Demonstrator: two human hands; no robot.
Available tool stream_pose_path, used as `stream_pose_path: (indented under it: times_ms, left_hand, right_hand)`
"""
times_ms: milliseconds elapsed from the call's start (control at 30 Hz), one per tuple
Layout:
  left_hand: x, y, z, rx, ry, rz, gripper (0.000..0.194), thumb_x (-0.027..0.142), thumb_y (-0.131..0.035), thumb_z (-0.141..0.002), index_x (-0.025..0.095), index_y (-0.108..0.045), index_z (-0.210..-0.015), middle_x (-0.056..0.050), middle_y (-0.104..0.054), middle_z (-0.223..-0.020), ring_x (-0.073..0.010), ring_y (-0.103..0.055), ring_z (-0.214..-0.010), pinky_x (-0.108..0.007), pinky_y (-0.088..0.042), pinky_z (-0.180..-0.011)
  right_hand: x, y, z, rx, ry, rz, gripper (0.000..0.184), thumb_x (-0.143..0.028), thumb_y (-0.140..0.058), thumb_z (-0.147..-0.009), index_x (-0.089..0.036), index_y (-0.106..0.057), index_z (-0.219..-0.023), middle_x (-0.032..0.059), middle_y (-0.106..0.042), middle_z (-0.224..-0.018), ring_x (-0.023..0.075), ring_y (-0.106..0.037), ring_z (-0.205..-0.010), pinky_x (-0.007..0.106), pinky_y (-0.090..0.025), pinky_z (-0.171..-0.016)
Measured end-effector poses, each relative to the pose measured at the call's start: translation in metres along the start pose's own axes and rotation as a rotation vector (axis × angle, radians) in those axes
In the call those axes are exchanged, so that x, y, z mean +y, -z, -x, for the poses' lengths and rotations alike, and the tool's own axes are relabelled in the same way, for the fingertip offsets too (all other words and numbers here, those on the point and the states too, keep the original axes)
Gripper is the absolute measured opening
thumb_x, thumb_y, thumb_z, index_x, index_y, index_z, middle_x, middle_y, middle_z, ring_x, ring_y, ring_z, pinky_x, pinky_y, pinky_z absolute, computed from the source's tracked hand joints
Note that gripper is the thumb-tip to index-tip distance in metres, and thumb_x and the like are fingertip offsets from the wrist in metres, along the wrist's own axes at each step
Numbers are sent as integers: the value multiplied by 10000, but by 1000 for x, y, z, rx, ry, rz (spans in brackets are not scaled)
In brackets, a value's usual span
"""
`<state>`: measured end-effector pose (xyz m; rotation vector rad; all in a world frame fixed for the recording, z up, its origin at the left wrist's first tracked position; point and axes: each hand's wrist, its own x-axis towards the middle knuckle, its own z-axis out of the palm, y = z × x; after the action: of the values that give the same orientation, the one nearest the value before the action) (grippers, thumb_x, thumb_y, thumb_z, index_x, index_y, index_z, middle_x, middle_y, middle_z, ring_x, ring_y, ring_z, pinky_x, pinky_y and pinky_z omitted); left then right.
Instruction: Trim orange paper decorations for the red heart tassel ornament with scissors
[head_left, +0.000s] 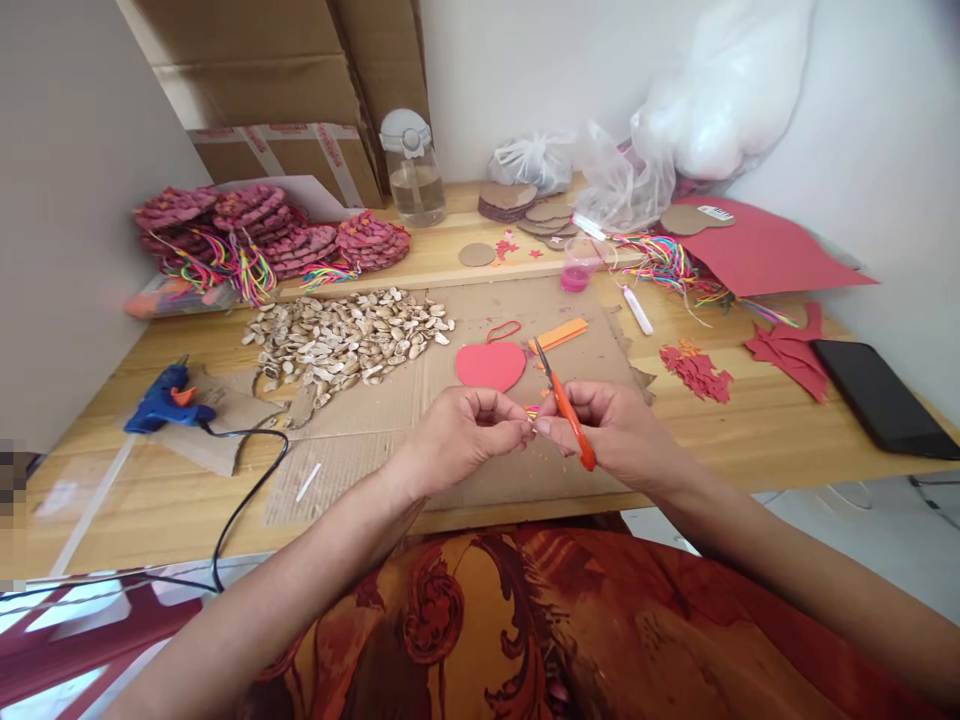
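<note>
Coloured cords (532,411) are lying between nearly touching fingertips above the cardboard (360,465); the left hand (469,440) is pinching them, the right hand (619,430) steadying them while holding orange-handled scissors (570,408). Fine finger work seems under way, calling for steady fingertips.

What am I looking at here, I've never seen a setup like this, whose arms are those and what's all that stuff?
There's no machine: these are a person's bare arms, seen from one camera worn on their head, looking forward and down. The right hand holds orange-handled scissors. At the fingertips of the left hand and right hand are colourful threads, mostly hidden. Just beyond, on flattened cardboard, lie a red paper shape, orange paper strips and a pile of shells. A blue glue gun is at the left of the wooden table, a phone at the right.
</note>
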<state>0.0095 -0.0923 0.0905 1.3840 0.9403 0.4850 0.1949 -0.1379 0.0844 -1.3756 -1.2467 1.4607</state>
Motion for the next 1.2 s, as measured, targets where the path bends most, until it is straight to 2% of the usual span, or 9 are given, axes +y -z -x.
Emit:
stream_pose_path:
  times_ms: [200,333,533,667,900,1200]
  left_hand:
    - [0,0,0,-52,55,146,206,325,-665,-789,125,-673,-842,-42,-688,-783,-100,-603,-680,-220,-458,-656]
    - [-2,-2,1,-39,83,273,267,391,-632,-821,133,-671,-879,-73,-710,-876,-113,-639,-727,-222,-479,-661]
    - [-6,-11,1,53,27,299,231,288,-736,-733,137,-674,-896,-43,-683,-836,-98,-611,-713,-201,-468,-639]
    - [-7,-17,-1,120,2,301,215,275,-747,-717,124,-662,-845,-36,-672,-782,-87,-591,-680,-190,-455,-615]
    - [-9,-22,-1,147,0,376,193,287,-708,-755,123,-640,-829,-32,-672,-727,-89,-608,-661,-189,-445,-608]
    - [-12,-29,1,153,3,452,209,327,-688,-764,142,-615,-829,-41,-679,-760,-121,-629,-723,-224,-447,-644]
  right_hand:
    - [7,0,-2,52,24,-98,137,-276,-734,-727,-179,-639,-743,-50,-541,-557,71,-433,-497,213,-306,-477]
    - [10,-2,-4,101,3,-178,135,-272,-735,-717,-179,-638,-720,-53,-534,-546,68,-399,-485,225,-290,-486]
    - [8,-9,-2,173,7,-242,165,-302,-724,-736,-170,-628,-712,-52,-511,-530,74,-384,-501,236,-279,-505]
    - [9,-13,-1,194,41,-273,144,-276,-715,-746,-172,-621,-711,-54,-515,-531,73,-393,-506,236,-297,-521]
    - [15,-18,-2,214,75,-323,198,-324,-720,-746,-169,-609,-693,-48,-513,-547,81,-409,-518,243,-321,-538]
    - [16,-23,-1,233,31,-461,208,-322,-761,-702,-175,-615,-707,-42,-522,-580,82,-406,-521,234,-315,-520]
